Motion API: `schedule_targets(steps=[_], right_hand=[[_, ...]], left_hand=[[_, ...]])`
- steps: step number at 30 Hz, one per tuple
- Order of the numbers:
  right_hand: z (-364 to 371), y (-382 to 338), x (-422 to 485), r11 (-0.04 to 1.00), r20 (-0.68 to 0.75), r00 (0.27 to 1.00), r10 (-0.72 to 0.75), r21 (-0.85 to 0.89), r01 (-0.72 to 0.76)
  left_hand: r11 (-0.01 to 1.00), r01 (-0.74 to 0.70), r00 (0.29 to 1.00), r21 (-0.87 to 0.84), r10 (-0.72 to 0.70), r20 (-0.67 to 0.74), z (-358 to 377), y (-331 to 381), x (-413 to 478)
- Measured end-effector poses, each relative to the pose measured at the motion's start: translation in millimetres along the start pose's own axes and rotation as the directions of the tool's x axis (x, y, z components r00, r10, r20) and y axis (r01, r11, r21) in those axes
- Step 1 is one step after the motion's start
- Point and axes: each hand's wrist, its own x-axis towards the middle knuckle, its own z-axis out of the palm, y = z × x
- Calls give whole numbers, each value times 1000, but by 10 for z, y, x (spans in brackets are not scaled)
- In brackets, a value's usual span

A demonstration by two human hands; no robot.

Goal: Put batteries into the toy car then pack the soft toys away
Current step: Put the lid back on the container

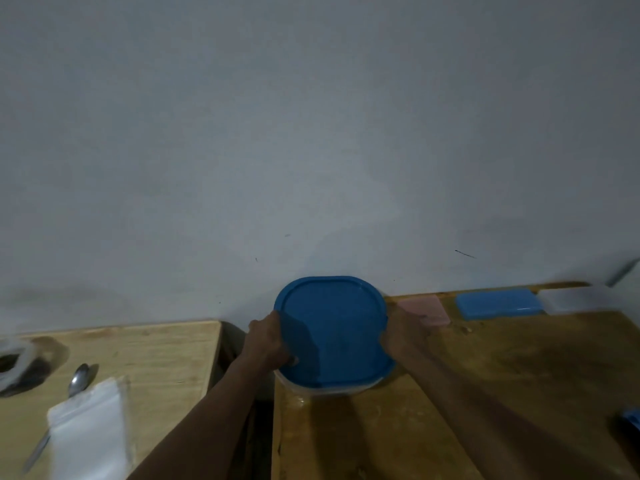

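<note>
Pale grey wall over the upper two thirds of the frame; below it, two wooden surfaces split by a dark gap. Lower centre, on the left end of the right counter [485,375] and close to the wall: clear tub [332,388] under a blue lid [334,327]. Left hand [268,341] curled over the lid's left rim, right hand [398,336] wrapped on its right rim, so each grip clamped on the lid's edge. Looks like light, stiff, smooth plastic, probably slick along the rim and likely to flex if pried at one corner only. Best taken as now, at opposite edges, fingers under the lip and thumbs above. Cannot tell whether snapped down or lying loose. No toy car, batteries or soft toys in view; cannot tell whether any are inside the tub. Lower left, on the other counter [138,358]: spoon [78,375] partly under a white pouch [90,431]. Right of centre, along the wall: pink box [427,308], blue box [498,303], clear box [578,297], flat and side by side.
</note>
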Motion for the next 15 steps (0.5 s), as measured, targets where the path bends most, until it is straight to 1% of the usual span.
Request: schedule_targets(steps=[4, 7, 15], right_hand=[[20, -18, 44, 1000, 14, 1000, 8, -15, -8], [16, -18, 40, 999, 27, 999, 28, -41, -27], [-13, -45, 60, 995, 42, 999, 23, -100, -19]], left_hand=[[1000, -4, 1000, 31, 3, 19, 8, -37, 24], [998, 20, 999, 60, -23, 39, -2, -5, 29], [996, 42, 997, 73, -46, 59, 10, -17, 50]])
